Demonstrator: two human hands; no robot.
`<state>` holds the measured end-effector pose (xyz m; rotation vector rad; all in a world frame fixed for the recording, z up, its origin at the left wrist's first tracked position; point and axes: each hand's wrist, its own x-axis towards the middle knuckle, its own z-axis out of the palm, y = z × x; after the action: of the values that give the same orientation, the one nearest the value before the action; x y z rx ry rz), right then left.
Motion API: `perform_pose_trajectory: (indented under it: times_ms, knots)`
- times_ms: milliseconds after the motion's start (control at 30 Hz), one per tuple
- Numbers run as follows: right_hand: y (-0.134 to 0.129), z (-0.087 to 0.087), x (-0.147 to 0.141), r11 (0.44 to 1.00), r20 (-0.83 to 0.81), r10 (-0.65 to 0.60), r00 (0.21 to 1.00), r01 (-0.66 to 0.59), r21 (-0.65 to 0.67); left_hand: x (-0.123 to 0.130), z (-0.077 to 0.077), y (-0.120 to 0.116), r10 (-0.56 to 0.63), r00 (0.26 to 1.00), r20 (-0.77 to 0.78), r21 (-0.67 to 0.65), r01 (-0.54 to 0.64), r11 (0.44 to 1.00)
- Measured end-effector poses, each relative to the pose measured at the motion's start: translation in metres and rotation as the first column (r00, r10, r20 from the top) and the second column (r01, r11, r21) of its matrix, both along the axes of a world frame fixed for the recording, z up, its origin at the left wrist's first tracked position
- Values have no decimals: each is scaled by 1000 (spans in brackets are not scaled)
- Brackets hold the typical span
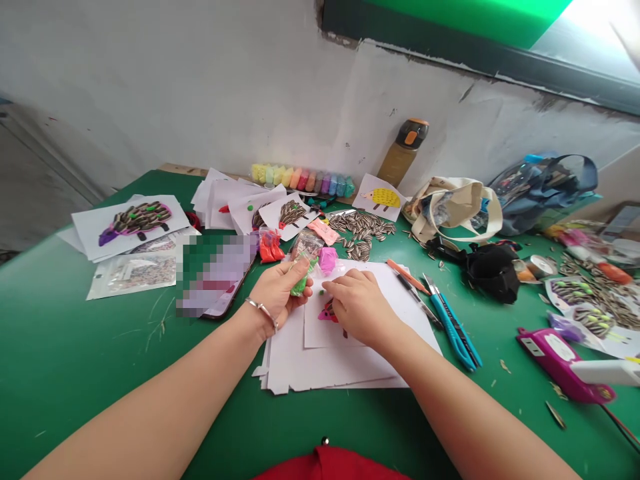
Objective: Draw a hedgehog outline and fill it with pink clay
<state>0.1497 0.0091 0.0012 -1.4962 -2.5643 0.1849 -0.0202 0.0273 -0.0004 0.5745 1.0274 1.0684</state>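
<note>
My left hand (283, 293) is closed around a small packet of green clay (300, 283), above the left edge of a stack of white paper (290, 367). My right hand (357, 303) rests over a smaller white card (315, 333), its fingers bent near a tiny green dot (321, 292). Part of a pink and dark figure (327, 312) shows on the card; the hand covers the rest. Whether the right fingertips pinch anything is hidden. A bag of pink-purple clay (328, 260) and a red clay packet (271, 246) lie just beyond the hands.
Sunflower seeds (363, 230) are heaped behind the paper. To its right lie a blue cutter (455, 327), pens and a magenta glue gun (560, 363). A phone (225, 293) is at the left. A bottle (400, 153) and a cloth bag (450, 207) stand near the wall.
</note>
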Motion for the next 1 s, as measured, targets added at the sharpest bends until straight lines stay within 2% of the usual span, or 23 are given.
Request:
perform_pose_trajectory:
  times_ms: [233, 567, 1000]
  knots:
    - [-2, -3, -3, 999, 34, 46, 998, -46, 4, 1, 1, 0, 5, 1000, 4, -1, -5, 1000]
    - [2, -3, 3, 996, -111, -33, 993, 23, -86, 0, 0, 1, 2, 1000, 1, -15, -2, 1000]
    - [3, -3, 3, 998, -130, -25, 991, 18, -55, 1, -1, 1, 0, 1000, 3, -37, 0, 999]
